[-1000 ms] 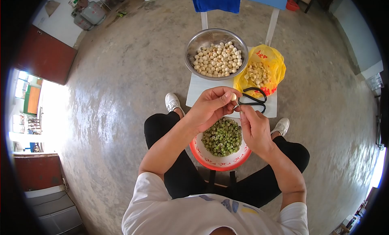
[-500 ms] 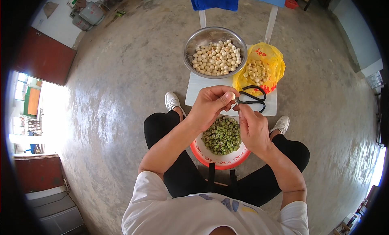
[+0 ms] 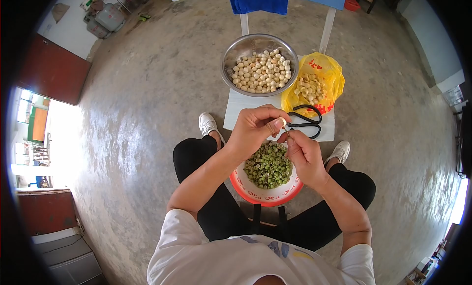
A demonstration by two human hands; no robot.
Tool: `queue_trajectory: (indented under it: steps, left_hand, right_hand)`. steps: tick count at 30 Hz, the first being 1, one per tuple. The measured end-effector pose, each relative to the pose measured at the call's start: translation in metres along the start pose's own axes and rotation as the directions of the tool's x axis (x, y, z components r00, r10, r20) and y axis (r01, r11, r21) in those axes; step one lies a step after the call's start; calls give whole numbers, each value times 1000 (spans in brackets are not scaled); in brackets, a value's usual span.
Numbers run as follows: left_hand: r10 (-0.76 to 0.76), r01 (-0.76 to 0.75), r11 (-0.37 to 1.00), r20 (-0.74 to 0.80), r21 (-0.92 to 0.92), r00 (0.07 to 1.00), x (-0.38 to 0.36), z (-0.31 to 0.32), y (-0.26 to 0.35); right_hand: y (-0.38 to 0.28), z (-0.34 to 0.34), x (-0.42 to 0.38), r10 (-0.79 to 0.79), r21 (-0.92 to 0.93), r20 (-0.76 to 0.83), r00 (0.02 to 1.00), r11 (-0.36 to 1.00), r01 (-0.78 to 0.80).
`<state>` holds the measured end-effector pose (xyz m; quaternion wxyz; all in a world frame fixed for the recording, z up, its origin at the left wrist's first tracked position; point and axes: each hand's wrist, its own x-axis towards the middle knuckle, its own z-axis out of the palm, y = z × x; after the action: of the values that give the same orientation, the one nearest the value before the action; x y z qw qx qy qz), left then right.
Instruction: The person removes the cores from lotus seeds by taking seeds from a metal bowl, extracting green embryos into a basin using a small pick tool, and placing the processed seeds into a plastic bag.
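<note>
My left hand (image 3: 258, 130) pinches a pale, round peeled lotus seed (image 3: 282, 121) between thumb and fingertips. Close against it, my right hand (image 3: 306, 157) is closed on a thin, needle-like pick (image 3: 286, 131) that points up at the seed; most of its length is hidden in my fingers. Just past my fingertips lie black-handled scissors (image 3: 314, 122), their blades hidden behind my hands. Below both hands stands a red-rimmed white basin (image 3: 285, 192) holding many green, cap-like pieces (image 3: 268, 166).
On a white stool (image 3: 235, 110) ahead sit a steel bowl (image 3: 231, 81) of pale lotus seeds (image 3: 260, 71) and a yellow plastic bag (image 3: 334, 78) with more pale pieces. A blue towel (image 3: 258, 0) hangs behind. My knees flank the basin.
My hands have tilted slightly, and a little more of the thin pick shows between the right fingers and the seed. The containers stay put.
</note>
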<state>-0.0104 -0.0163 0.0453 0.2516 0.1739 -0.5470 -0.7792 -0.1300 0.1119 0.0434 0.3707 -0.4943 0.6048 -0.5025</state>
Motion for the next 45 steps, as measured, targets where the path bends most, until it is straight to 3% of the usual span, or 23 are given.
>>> queue_trajectory:
  steps: [2,8,11,15,17,20,23,26,29,33,39,41,45]
  left_hand:
    - [-1,1,1000,10,19,1000,-1,1,3]
    - [29,-36,996,78,85,997,-1,-3,2]
    - [28,-31,999,140,17,990,-3,-2,5]
    - [103,-108,994,154,21,983,-7,0,4]
    - [141,-148,989,176,26,974,-5,1,6]
    - [83,-71,987,79,-145,993,-8,13,6]
    - [143,-139,989,100,-53,985,-10,13,1]
    - [131,-132,991,28,14,991,-12,14,3]
    - [218,-221,971,42,87,975,-10,10,7]
    - [194,-186,979,87,-87,977,-13,16,5]
    - [202,-184,974,145,-130,969,-15,19,-5]
    - [195,-185,980,152,-77,969,-14,19,-4]
    - [200,-199,980,180,-25,963,-15,22,-9]
  right_hand:
    - [1,0,-2,92,185,44,995,978,-99]
    - [9,1,-4,48,315,75,996,947,-70]
    - [11,1,-7,36,187,35,999,982,-42]
    - [-1,-1,-4,-235,-125,-31,971,965,230]
    - [-2,-3,-3,-335,-259,-45,941,914,313]
    - [3,-6,0,-478,-503,-89,874,779,375]
    - [5,-6,1,-509,-612,-86,856,705,358]
    - [0,0,1,-481,-527,-107,870,770,361]
    - [5,-2,0,-456,-531,-86,886,773,346]
    - [0,-1,-6,-392,-372,-71,917,864,340]
    - [-3,-6,-9,-300,-232,-19,954,929,288]
    - [-5,-4,-5,-322,-155,-61,945,938,310]
    - [3,-4,-9,-326,-193,-81,942,932,306]
